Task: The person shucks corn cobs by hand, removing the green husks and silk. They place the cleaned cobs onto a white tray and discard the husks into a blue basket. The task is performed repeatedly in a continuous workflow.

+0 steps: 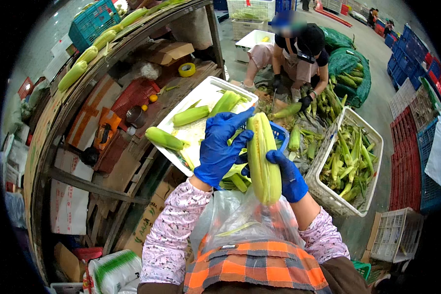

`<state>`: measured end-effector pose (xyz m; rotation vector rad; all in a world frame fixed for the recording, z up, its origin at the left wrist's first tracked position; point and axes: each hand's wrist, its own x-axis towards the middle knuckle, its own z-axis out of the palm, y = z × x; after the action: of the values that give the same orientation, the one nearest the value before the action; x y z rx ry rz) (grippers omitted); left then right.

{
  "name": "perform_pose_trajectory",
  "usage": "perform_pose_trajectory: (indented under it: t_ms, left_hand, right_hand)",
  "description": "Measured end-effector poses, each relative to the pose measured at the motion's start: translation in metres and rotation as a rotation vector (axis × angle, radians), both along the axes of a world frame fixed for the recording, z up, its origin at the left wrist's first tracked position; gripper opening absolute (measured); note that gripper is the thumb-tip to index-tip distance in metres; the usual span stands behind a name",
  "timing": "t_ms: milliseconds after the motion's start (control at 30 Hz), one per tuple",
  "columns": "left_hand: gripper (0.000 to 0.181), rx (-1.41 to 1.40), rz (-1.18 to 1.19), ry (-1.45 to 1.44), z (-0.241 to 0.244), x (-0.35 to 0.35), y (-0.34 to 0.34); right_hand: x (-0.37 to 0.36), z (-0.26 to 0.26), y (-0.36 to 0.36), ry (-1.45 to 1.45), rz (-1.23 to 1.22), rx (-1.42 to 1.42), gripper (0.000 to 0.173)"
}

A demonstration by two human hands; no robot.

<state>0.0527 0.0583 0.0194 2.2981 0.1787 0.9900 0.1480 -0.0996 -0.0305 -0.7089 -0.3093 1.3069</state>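
My right hand (pixel 288 176), in a blue glove, holds an ear of corn (pixel 265 158) upright from its right side. The pale green husk is split lengthwise, and a line of yellow kernels shows near the top. My left hand (pixel 222 147), also gloved in blue, is beside the ear's upper left with thumb and forefinger apart. Some of its fingers are hidden. Beneath the hands, a blue plastic basket (pixel 281 134) holds loose green husk leaves (pixel 239 182). Just left of them, a white tray (pixel 205 86) carries several trimmed ears (pixel 191 115).
A white crate (pixel 376 147) full of husks stands at right. Ahead, a crouching person (pixel 297 55) in dark gloves holds a knife (pixel 273 99) and an ear of corn (pixel 288 110). Green mesh sacks (pixel 362 88) lie behind. A wooden shelf (pixel 99 187) runs along the left.
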Motion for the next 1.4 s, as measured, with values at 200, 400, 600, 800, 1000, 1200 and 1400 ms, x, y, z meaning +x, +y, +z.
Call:
perform_pose_trajectory:
  t_ms: [200, 400, 600, 800, 1000, 1200, 1400]
  left_hand:
    - [0.014, 0.025, 0.022, -0.030, 0.009, -0.005, 0.011]
    - [0.008, 0.195, -0.009, 0.056, 0.007, -0.010, 0.015]
    - [0.013, 0.199, -0.086, 0.079, -0.001, -0.026, -0.014]
    - [0.011, 0.136, -0.111, 0.152, -0.012, -0.065, -0.050]
    - [0.007, -0.058, -0.041, -0.062, -0.006, -0.060, -0.050]
    - [0.024, -1.005, -0.288, -0.150, -0.007, -0.022, -0.031]
    - [0.025, -1.253, -0.316, -0.109, -0.030, -0.013, -0.032]
  right_hand:
    - [-0.003, 0.005, 0.005, -0.201, 0.081, 0.009, 0.071]
    - [-0.008, 0.005, 0.003, -0.223, 0.069, -0.009, 0.068]
    - [-0.010, 0.016, 0.009, -0.087, -0.229, -0.138, 0.057]
    - [0.023, 0.012, 0.022, 0.164, -0.271, 0.198, 0.057]
    - [0.018, 0.008, 0.020, 0.137, -0.342, 0.118, 0.056]
    - [0.011, -0.006, 0.024, 0.030, -0.122, -0.025, 0.054]
    - [0.003, -0.034, 0.042, -0.353, -0.246, -0.023, 0.058]
